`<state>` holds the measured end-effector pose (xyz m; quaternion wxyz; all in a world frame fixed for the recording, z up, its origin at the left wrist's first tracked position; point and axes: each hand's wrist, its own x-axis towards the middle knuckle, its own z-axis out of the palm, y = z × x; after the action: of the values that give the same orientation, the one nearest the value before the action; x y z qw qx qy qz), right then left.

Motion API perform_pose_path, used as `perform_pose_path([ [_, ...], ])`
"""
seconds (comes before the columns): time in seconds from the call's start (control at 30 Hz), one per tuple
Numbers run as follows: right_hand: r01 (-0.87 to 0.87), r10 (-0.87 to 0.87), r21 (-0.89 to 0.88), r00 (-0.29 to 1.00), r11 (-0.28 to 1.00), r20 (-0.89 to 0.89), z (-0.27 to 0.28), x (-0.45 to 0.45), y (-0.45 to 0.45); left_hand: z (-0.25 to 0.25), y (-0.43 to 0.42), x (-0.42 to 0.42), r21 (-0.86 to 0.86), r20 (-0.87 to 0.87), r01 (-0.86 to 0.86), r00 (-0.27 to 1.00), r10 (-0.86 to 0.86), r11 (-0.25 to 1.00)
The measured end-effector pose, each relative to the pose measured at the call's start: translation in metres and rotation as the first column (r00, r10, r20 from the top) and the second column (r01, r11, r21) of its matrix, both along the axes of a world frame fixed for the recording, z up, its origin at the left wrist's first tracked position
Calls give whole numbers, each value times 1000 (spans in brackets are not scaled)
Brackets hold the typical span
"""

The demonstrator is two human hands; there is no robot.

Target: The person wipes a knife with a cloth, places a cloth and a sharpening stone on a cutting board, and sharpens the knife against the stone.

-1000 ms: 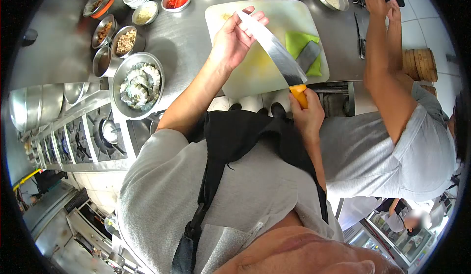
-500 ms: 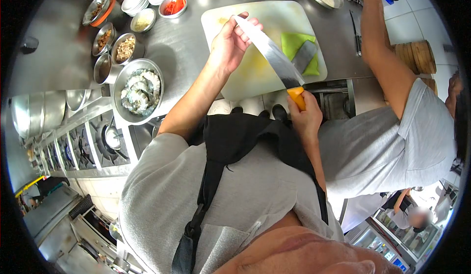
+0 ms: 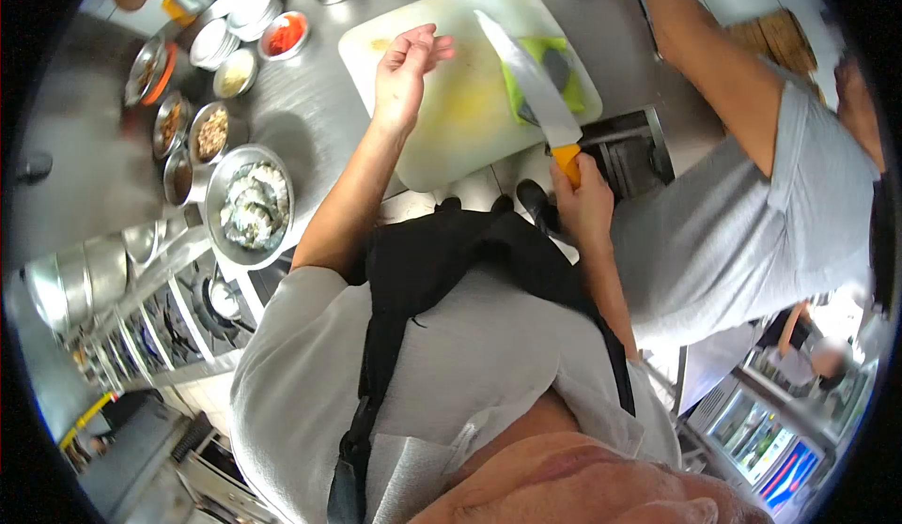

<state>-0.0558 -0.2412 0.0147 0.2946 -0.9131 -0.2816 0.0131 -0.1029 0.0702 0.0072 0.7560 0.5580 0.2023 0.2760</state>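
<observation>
A large chef's knife [image 3: 526, 78] with a yellow handle is in my right hand [image 3: 584, 202], which is closed around the handle. Its broad blade points up and away, over the right part of the white cutting board [image 3: 451, 153]. Above the board's left side hovers my left hand [image 3: 406, 75], holding nothing, its fingers loosely bent and apart from the blade. Partly behind the blade, a green cloth [image 3: 567, 103] lies on the board with a dark grey flat piece [image 3: 558, 69] on it.
To the left stands a metal bowl of peeled shrimp [image 3: 252, 205]. Behind it are small bowls of chopped ingredients [image 3: 212, 133], a bowl of red slices [image 3: 285, 36] and stacked white dishes [image 3: 254, 12]. A co-worker's arm [image 3: 719, 83] reaches over the counter at right, close by. Stove burners [image 3: 188, 313] are at lower left.
My left hand has come away from the blade near its tip and moved left. The knife now points more steeply away from me. The whole view has shifted and turned slightly.
</observation>
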Motion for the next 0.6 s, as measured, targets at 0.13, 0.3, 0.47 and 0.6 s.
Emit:
perform_pose_path([
  [0.13,84,-106,-207,990,975,-94,-14,22,-21,-19,-15,29,571,-229,188,971,-65,799],
  [0.3,104,-137,-323,987,941,-83,-23,28,-26,-35,-46,91,959,-217,216,976,-18,186],
  [0.47,126,-152,-316,987,940,-58,-29,25,-25,-35,-65,132,895,-401,409,913,80,-179],
  [0.6,142,-196,-362,973,921,-117,-21,-10,-45,-43,-88,102,858,-371,393,920,130,-330],
])
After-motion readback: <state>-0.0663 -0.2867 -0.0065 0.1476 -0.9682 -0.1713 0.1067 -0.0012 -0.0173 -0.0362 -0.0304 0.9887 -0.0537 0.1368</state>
